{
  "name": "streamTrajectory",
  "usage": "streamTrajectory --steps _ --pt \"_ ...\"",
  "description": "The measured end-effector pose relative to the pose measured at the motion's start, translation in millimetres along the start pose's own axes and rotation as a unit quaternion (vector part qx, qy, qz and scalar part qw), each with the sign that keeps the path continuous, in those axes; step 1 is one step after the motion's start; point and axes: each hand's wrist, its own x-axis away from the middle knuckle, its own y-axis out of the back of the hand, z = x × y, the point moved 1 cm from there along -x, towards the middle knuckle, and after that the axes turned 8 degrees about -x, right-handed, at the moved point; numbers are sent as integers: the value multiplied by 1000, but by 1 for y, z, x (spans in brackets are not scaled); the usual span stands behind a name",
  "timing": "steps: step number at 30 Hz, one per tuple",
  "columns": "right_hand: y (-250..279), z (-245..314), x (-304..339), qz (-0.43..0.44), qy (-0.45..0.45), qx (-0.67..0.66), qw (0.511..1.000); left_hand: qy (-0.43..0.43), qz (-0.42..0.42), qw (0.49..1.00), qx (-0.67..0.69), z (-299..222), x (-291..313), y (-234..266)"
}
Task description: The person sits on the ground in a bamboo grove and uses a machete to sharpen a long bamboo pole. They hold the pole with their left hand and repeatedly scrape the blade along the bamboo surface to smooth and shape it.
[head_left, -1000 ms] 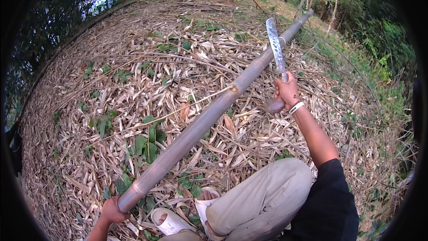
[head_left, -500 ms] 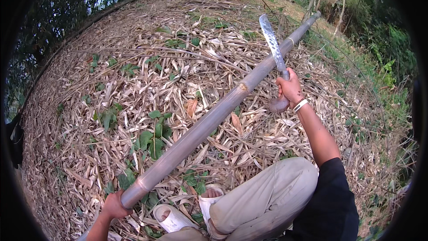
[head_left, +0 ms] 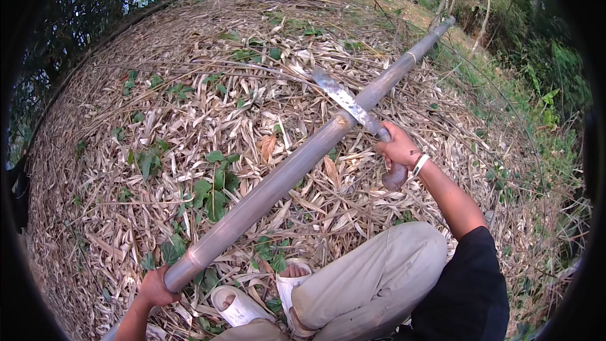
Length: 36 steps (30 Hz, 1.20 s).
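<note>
A long grey-brown bamboo pole [head_left: 271, 191] runs slantwise from near my left side to the far right. Around its near part, just below a pale joint ring, my left hand [head_left: 158, 287] is closed. My right hand [head_left: 399, 146] grips the handle of a machete [head_left: 344, 99], whose curved, knobbed wooden end sticks out below the fist. The blade lies across the pole close to a middle joint, its tip pointing far left. Whether the edge is touching or just above the bamboo, I cannot tell.
Dry bamboo leaves [head_left: 126, 215] cover the ground, with small green plants [head_left: 214, 183] among them. My feet in white sandals [head_left: 240, 307] and a bent knee [head_left: 404, 246] are close to the pole. Thin trunks [head_left: 485, 9] and bushes stand at the far right.
My right hand has come down and slightly left, swinging the machete so its blade tip moved left and lower, across the pole's joint. My left hand keeps its grip on the pole.
</note>
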Motion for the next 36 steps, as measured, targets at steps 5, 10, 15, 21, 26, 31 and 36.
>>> streamTrajectory --steps 5,10,15,21,26,31,36 --pt "27 1 -4 12 -67 -108 992 3 7 1000 -15 4 0 -1" --pt "20 -9 -16 -70 -14 -113 991 5 7 1000 -5 2 0 0" --pt "-20 11 5 174 -43 54 982 27 16 999 -21 -2 6 7" --pt "22 -17 -22 -60 -19 -71 995 10 13 1000 -25 -4 -7 -3" --pt "-35 18 30 135 -8 87 987 37 5 998 -43 1 7 -2" --pt "19 2 -7 -48 -39 -36 997 31 -16 998 -59 -17 1 -1" --pt "-26 11 21 116 -24 94 988 83 -45 993 -75 -13 16 -7"
